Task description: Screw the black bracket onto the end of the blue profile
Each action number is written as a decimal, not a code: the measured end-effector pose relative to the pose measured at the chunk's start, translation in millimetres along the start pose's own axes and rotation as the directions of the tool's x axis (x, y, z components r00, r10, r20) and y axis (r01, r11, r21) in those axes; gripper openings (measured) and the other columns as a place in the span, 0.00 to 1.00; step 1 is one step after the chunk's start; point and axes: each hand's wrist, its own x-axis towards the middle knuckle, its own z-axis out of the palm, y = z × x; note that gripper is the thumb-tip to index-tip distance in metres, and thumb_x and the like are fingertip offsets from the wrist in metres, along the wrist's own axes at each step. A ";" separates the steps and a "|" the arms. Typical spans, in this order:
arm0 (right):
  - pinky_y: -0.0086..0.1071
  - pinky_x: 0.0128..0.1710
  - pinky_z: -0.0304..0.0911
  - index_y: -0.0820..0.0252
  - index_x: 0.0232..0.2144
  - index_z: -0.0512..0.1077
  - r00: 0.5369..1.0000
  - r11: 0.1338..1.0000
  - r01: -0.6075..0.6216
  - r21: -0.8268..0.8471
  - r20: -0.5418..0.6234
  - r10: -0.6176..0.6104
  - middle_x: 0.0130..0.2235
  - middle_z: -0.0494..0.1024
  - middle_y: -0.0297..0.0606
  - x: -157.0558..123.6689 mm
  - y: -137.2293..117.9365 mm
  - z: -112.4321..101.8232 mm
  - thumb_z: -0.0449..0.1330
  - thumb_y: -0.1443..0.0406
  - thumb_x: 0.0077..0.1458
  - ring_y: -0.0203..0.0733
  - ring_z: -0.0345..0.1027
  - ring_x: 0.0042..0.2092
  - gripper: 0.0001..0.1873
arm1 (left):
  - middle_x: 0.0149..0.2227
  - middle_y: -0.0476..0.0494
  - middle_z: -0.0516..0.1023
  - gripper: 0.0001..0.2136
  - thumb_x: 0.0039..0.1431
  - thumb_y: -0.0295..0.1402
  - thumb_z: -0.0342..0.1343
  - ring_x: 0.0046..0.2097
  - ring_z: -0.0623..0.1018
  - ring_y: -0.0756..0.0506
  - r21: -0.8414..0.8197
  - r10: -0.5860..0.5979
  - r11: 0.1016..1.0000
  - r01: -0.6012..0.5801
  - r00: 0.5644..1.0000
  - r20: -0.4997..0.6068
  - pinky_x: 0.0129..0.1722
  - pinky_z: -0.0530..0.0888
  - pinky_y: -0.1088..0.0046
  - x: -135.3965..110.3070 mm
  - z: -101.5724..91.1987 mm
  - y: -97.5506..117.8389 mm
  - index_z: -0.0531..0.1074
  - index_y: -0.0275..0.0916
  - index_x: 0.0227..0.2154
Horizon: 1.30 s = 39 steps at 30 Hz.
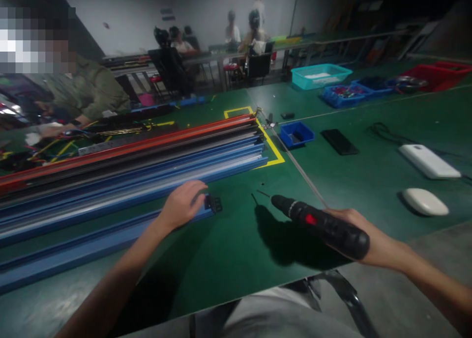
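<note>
Drill: grasped by right hand | collar markings: too blurred to read | left hand: fingers clasping blue rail

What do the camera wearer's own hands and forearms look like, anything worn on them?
The left hand and right hand are ungloved, the forearms bare; no sleeve, watch or bracelet shows. Rings cannot be ruled out: the right hand is partly hidden.

black power screwdriver with red patch, blue rail, black end piece, green tabletop, yellow tape
</note>
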 end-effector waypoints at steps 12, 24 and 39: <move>0.53 0.49 0.93 0.68 0.68 0.87 0.841 0.420 0.354 -0.836 0.088 -0.534 0.58 0.98 0.66 18.0 33.7 29.9 0.58 0.78 0.79 0.63 0.98 0.47 0.25 | 0.75 0.17 0.89 0.41 0.79 0.62 0.62 0.72 0.92 0.18 0.178 -0.161 0.976 0.127 0.968 0.191 0.75 0.90 0.35 -30.9 -1.8 -2.5 0.78 0.34 0.79; 0.65 0.59 0.94 0.57 0.63 0.94 0.848 0.656 0.304 -0.691 -0.117 -0.517 0.61 1.00 0.58 63.3 50.3 -17.1 0.65 0.61 0.87 0.67 0.97 0.53 0.18 | 0.74 0.21 0.90 0.38 0.80 0.58 0.66 0.72 0.93 0.22 0.234 -0.110 0.970 0.066 0.977 0.181 0.72 0.92 0.42 -24.8 1.2 5.9 0.75 0.41 0.82; 0.70 0.63 0.90 0.56 0.66 0.93 0.726 0.523 0.346 -0.779 -0.130 -0.675 0.48 0.96 0.55 128.3 51.7 -56.6 0.62 0.60 0.88 0.66 0.92 0.50 0.20 | 0.69 0.24 0.90 0.25 0.85 0.21 0.56 0.66 0.89 0.30 0.180 0.278 0.930 -0.321 0.933 0.226 0.65 0.87 0.47 122.1 71.6 107.9 0.84 0.41 0.76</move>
